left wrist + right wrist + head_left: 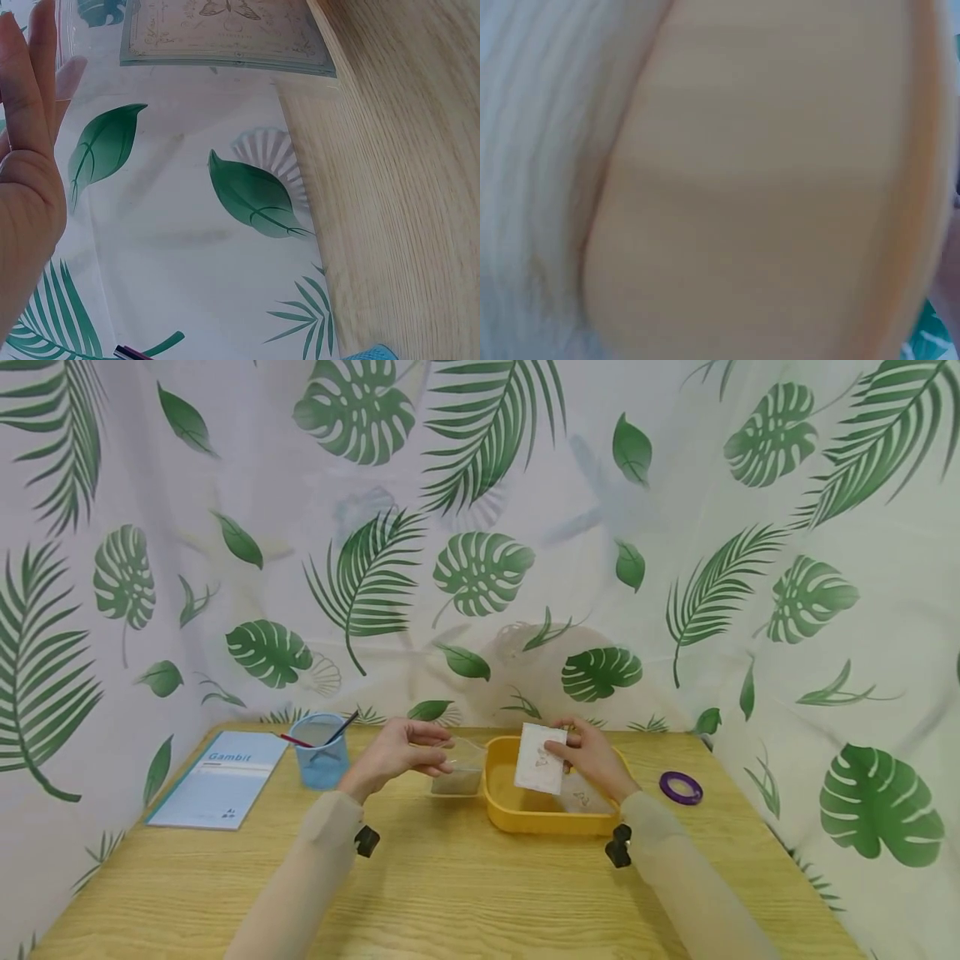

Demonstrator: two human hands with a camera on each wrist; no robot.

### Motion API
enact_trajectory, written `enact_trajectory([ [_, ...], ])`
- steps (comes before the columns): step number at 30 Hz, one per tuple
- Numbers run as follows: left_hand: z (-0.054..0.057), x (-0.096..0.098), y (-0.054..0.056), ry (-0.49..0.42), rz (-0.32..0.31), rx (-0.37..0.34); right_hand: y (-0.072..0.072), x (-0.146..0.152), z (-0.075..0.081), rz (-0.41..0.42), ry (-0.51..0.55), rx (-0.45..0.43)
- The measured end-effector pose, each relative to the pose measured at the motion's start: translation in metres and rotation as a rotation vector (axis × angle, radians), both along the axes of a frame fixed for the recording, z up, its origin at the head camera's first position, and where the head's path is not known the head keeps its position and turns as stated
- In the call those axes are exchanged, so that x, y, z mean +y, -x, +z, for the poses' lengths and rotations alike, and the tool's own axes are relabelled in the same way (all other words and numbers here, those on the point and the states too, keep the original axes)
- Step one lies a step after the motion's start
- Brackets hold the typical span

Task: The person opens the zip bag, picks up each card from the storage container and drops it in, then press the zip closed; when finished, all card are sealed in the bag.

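My left hand (397, 752) pinches a clear plastic bag (456, 781) by its upper edge, just left of the yellow basin (551, 825). In the left wrist view, a card with a butterfly print (229, 34) shows inside the bag, and the left hand (30, 142) is partly cut off. Over the basin, my right hand (596, 760) grips a small white packet (534, 764) with faint brown print, thumb on its near face. Another pale item with brown print (583, 797) lies in the basin. The basin's wall (757, 187) fills most of the blurred right wrist view.
A blue mesh pen cup (322, 764) with a red and a dark pen stands left of the left hand. Beside it lies a pale blue "Gambit" notebook (225, 781). Right of the basin is a purple ring (681, 787). A leaf-print curtain (480, 643) borders the table.
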State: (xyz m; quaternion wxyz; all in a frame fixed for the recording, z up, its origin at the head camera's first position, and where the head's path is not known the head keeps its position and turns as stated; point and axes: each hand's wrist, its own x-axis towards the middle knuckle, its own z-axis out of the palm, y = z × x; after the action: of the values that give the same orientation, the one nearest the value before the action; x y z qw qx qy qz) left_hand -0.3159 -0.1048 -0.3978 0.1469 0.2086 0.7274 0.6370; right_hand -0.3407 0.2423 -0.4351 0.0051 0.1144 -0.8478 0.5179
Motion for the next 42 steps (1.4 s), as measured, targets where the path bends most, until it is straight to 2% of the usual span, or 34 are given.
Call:
enact_trajectory([
  [7,0.0,0.0,0.0,-0.003,-0.02,0.011,-0.005,-0.012,0.014,0.032,0.173,0.021],
  [13,0.0,-0.001,0.001,-0.016,-0.023,-0.001,-0.007,-0.027,0.024,0.024,0.351,0.118],
  [27,0.001,-0.002,0.002,-0.022,-0.027,-0.016,-0.012,-0.052,0.036,-0.016,0.526,0.265],
  [38,0.001,0.0,0.001,-0.024,-0.015,-0.017,-0.013,-0.077,0.037,0.079,0.555,0.356],
  [42,0.001,0.001,0.001,-0.019,-0.006,-0.024,-0.014,-0.086,0.039,0.084,0.554,0.373],
])
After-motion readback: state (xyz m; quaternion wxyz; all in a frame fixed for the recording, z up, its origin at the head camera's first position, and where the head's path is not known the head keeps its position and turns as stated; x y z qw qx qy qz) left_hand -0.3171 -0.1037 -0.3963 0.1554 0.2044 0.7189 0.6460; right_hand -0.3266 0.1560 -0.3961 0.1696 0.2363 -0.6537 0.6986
